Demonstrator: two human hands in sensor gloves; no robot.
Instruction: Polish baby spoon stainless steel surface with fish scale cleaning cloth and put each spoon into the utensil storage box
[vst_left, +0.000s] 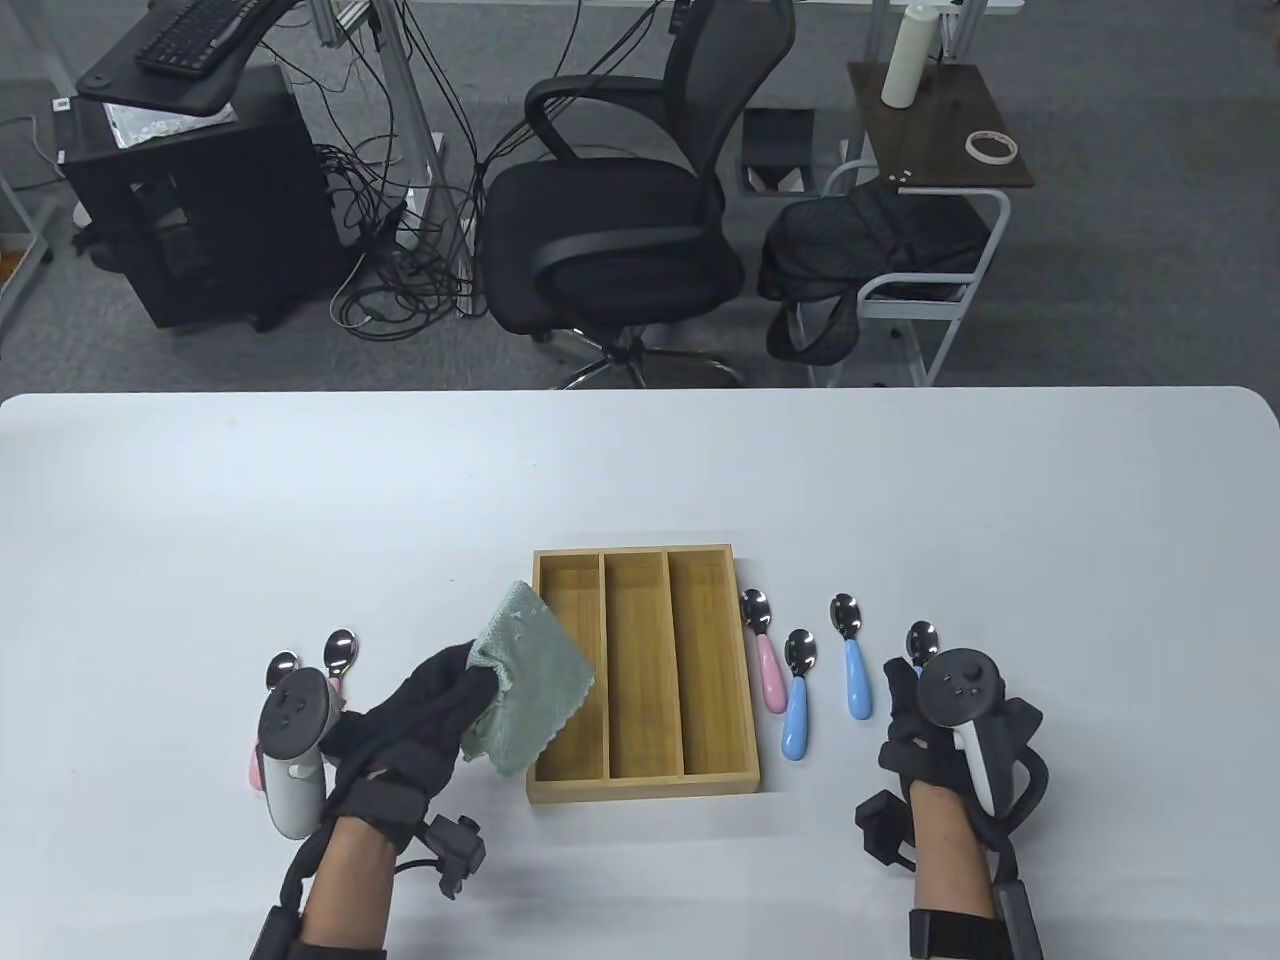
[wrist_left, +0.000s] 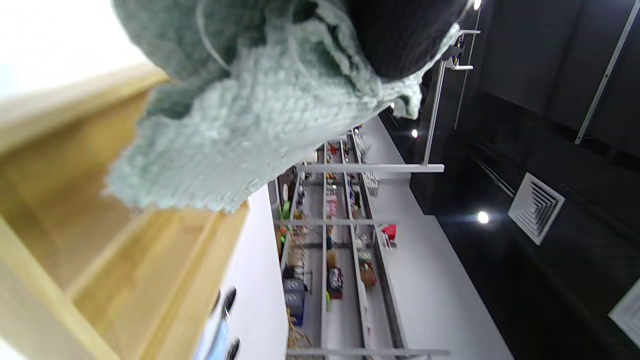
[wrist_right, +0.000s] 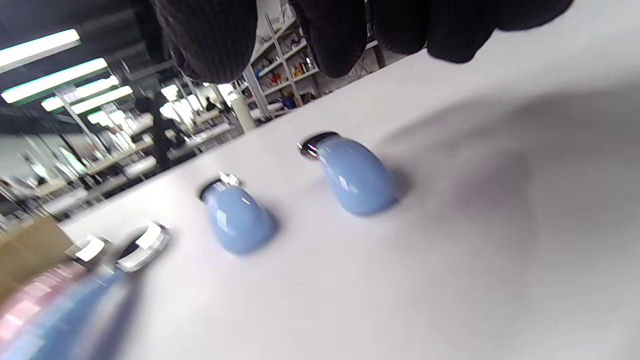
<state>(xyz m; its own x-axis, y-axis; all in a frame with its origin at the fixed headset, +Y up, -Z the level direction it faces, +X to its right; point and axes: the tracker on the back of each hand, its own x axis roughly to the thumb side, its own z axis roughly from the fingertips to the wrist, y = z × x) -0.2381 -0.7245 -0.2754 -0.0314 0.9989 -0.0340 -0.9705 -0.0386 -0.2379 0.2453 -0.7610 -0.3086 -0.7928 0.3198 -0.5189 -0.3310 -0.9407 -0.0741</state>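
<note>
- Centrally, a wooden box (vst_left: 645, 668) with three long compartments sits on the white table (vst_left: 640, 470); all three compartments show bare wood.
- Left hand (vst_left: 420, 715): fingers curled round a bunched green cloth (vst_left: 520, 685), which hangs over the box's left edge.
- Left wrist view: the cloth (wrist_left: 240, 130) fills the upper frame, with the box (wrist_left: 100, 260) below it.
- Two spoons (vst_left: 312, 660) lie left of that hand; only the steel bowls and a trace of pink handle show.
- Right of the box lie a pink spoon (vst_left: 764, 650) and two blue spoons (vst_left: 822, 680), side by side, apart from each other.
- A fourth bowl (vst_left: 921, 640) peeks out just beyond the right hand (vst_left: 950, 730).
- Right hand: hovers near the blue spoons, apparently holding nothing; fingertips (wrist_right: 330, 35) hang above the table, but how far they are curled cannot be told.
</note>
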